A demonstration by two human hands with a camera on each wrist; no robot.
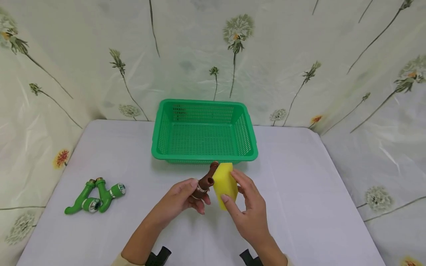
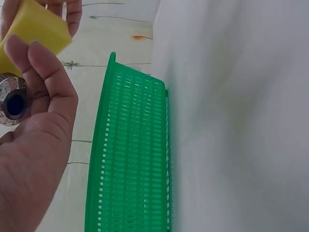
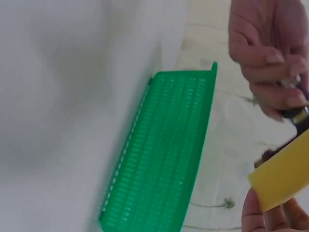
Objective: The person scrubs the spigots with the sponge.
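My left hand (image 1: 179,197) grips a brown tap (image 1: 205,181) near the middle of the table, its spout end tilted up and away. The tap's silvery knob end (image 2: 10,92) shows in the left wrist view. In my right hand (image 1: 251,210) is a yellow sponge (image 1: 225,184), pinched between thumb and fingers. The sponge stands on edge right beside the tap; the right wrist view shows the sponge (image 3: 285,176) covering part of the tap. Whether they press together I cannot tell.
A green plastic basket (image 1: 204,158) with mesh walls stands at the table's back, just beyond the hands. Two green taps (image 1: 105,197) with silvery knob ends lie at the left on the white tablecloth (image 1: 309,207). Flowered sheeting (image 1: 186,44) hangs behind the table.
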